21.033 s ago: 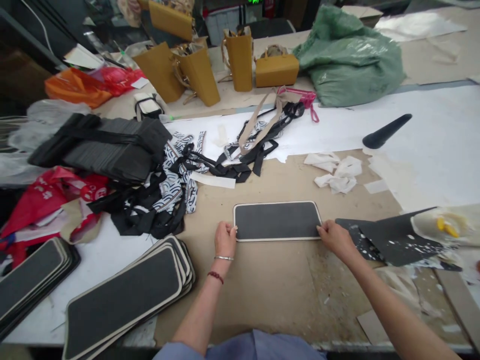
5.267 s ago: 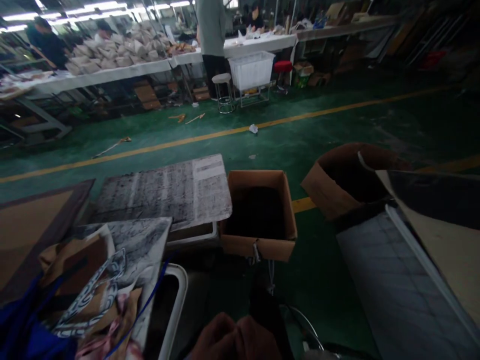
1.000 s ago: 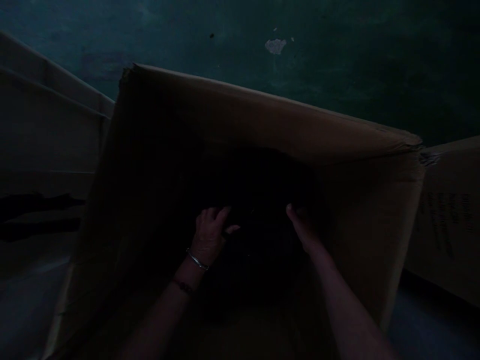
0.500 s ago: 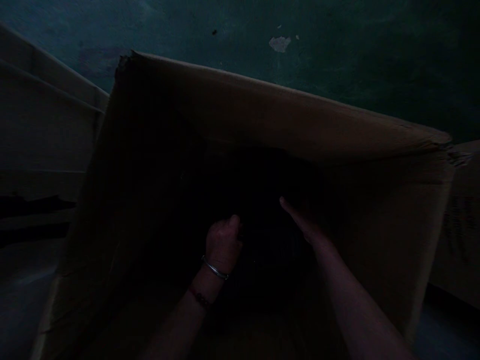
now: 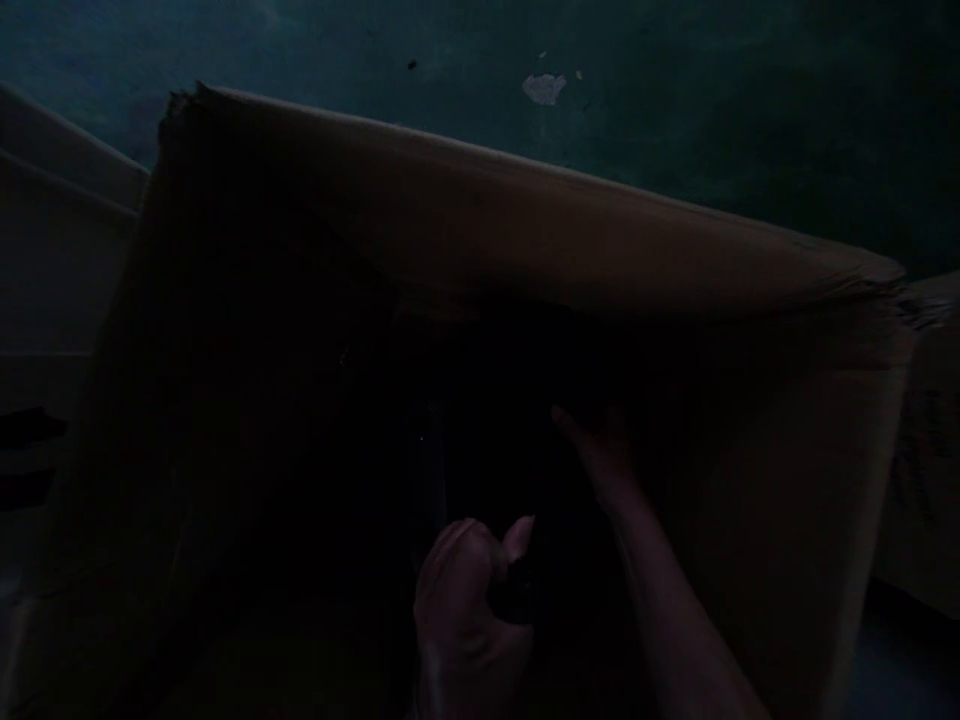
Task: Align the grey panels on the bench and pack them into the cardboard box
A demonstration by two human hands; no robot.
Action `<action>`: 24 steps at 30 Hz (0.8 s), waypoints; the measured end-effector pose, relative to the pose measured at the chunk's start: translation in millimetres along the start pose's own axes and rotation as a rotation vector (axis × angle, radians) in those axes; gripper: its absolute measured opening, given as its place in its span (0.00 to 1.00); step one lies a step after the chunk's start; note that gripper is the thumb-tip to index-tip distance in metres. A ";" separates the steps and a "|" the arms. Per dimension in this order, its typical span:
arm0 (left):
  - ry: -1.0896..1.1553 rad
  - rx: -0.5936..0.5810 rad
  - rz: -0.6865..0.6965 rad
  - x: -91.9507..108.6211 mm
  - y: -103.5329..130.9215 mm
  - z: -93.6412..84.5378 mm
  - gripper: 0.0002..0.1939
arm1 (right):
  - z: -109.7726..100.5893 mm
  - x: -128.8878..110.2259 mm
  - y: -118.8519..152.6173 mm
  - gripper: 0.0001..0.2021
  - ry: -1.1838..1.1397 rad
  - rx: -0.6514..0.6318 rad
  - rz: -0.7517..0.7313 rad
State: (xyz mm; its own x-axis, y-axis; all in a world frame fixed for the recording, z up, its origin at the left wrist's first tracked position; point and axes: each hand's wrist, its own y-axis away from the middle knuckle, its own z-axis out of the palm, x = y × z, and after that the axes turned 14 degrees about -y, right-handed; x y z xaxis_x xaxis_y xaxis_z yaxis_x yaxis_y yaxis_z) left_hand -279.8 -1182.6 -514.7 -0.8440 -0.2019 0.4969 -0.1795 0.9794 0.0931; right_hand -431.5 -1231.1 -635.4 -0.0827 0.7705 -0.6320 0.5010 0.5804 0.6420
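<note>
Deep inside a large cardboard box point(image 5: 525, 215), both hands are in heavy shadow. My left hand point(image 5: 469, 600) is closed, its thumb up and its fingers curled around something dark that I cannot make out. Farther in and to the right, my right hand point(image 5: 600, 450) reaches down with its thumb stretched out; the rest of its fingers fade into the dark. A black mass fills the space between and beyond the hands, its shape lost in shadow. A faint pale vertical edge shows just above my left hand.
The box's walls rise on the left, far and right sides, with worn corners. More cardboard stands at the left point(image 5: 60, 240) and right point(image 5: 934, 420). Beyond the far rim lies a green surface point(image 5: 712, 110) with a pale chipped patch.
My left hand has come nearer to me and turned, so its thumb now shows on top. My right hand has barely shifted. The view has moved slightly over the box.
</note>
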 end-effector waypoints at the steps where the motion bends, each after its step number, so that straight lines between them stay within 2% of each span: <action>1: -0.011 0.005 -0.017 1.7 4.8 -4.5 0.17 | -0.3 -3.6 4.7 0.44 0.028 0.027 0.040; 5: -0.007 0.052 -0.013 -2.6 14.6 -11.3 0.18 | 1.1 -20.2 21.0 0.44 0.119 0.030 0.096; 9: 0.002 0.107 -0.043 -22.0 2.7 -2.6 0.15 | 6.9 -19.9 20.4 0.46 0.144 -0.002 0.107; 13: 0.038 0.004 0.032 -56.1 -5.9 14.3 0.15 | 11.0 -3.4 6.6 0.49 0.041 0.008 0.095; 16: 0.003 -0.037 0.000 -73.1 1.7 25.6 0.15 | 9.3 6.8 8.1 0.48 0.049 0.061 0.053; 18: -0.033 -0.046 -0.045 -74.2 8.9 29.2 0.16 | 5.7 10.1 24.5 0.43 0.154 0.098 -0.089; 20: -0.045 -0.062 -0.074 -69.4 15.1 28.6 0.16 | 0.0 11.7 52.4 0.35 0.304 0.062 -0.329; 22: -0.041 -0.092 -0.071 -63.0 21.2 24.4 0.16 | -7.1 13.2 84.2 0.28 0.411 -0.166 -0.598; 24: -0.043 -0.130 -0.052 -58.4 29.2 17.7 0.15 | -14.5 14.5 110.4 0.24 0.440 -0.463 -0.758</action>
State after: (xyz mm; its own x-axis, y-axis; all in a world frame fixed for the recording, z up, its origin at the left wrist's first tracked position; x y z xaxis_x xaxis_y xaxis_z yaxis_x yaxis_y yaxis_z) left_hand -244.7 -1142.3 -556.2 -0.8569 -0.2494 0.4512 -0.1585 0.9602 0.2299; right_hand -389.9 -1152.1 -567.4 -0.6018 0.1273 -0.7884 -0.1955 0.9337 0.3000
